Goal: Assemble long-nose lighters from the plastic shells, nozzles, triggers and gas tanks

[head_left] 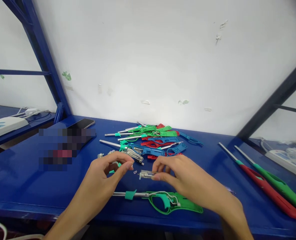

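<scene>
Clear fuel tank [146, 174] is gripped by the right hand [179, 170], just beyond the open green lighter shell [187, 204]. Long axis left-right, roughly parallel to the shell's metal barrel [119, 194]. Valve end points left, toward the left hand [103, 171], which is apart from it, pinching a tiny pale part [131, 167], unidentifiable, beyond the barrel.

Two Closed, One Opened, Many Heaped

Closed long-necked lighters number two: one red plastic lighter [277, 199], one green plastic lighter [290, 194]. One opened green plastic shell with a metal tube [187, 205] lies apart. Add one clear plastic tank [147, 174], one tiny pale clip [135, 172], one black phone [84, 124]. Heaped green, red and blue plastic shells [162, 134] overlap too much to count.
</scene>
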`<state>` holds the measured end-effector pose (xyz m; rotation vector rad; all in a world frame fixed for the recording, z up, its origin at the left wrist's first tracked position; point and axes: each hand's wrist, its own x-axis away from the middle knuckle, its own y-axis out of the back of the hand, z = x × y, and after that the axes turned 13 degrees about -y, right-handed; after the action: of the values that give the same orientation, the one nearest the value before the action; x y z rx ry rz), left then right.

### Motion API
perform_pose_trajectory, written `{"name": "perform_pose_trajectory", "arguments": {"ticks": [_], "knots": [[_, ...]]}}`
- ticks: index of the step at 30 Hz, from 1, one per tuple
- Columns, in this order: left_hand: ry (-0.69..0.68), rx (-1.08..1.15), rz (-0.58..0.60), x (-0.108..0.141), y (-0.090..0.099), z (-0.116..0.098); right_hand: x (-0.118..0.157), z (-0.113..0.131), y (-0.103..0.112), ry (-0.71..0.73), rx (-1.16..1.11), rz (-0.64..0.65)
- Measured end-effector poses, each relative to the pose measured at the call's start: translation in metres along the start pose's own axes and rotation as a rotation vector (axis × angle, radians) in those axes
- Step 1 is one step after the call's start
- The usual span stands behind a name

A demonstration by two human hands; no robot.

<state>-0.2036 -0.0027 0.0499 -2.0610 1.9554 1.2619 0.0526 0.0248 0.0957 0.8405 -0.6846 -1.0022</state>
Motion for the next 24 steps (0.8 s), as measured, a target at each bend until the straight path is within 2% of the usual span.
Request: {"name": "perform_pose_trajectory", "arguments": {"ticks": [4, 11, 16, 20, 24], "knots": [[0.05, 0.106, -0.052, 0.0, -0.001, 0.004, -0.001, 0.004, -0.001, 0.017, 0.018, -0.025], [0.148, 0.288, -0.073, -0.001, 0.001, 0.013, 0.003, 0.004, -0.004, 0.047, 0.06, -0.09], [0.236, 0.44, -0.093, 0.0, 0.0, 0.016, -0.001, 0.0, -0.005, 0.088, -0.018, -0.168], [0.259, 0.479, -0.121, 0.002, -0.001, 0.017, -0.008, 0.0, -0.004, 0.112, -0.01, -0.208], [0.236, 0.464, -0.178, 0.003, 0.0, 0.014, -0.009, 0.006, -0.005, 0.088, -0.05, -0.181]]}}
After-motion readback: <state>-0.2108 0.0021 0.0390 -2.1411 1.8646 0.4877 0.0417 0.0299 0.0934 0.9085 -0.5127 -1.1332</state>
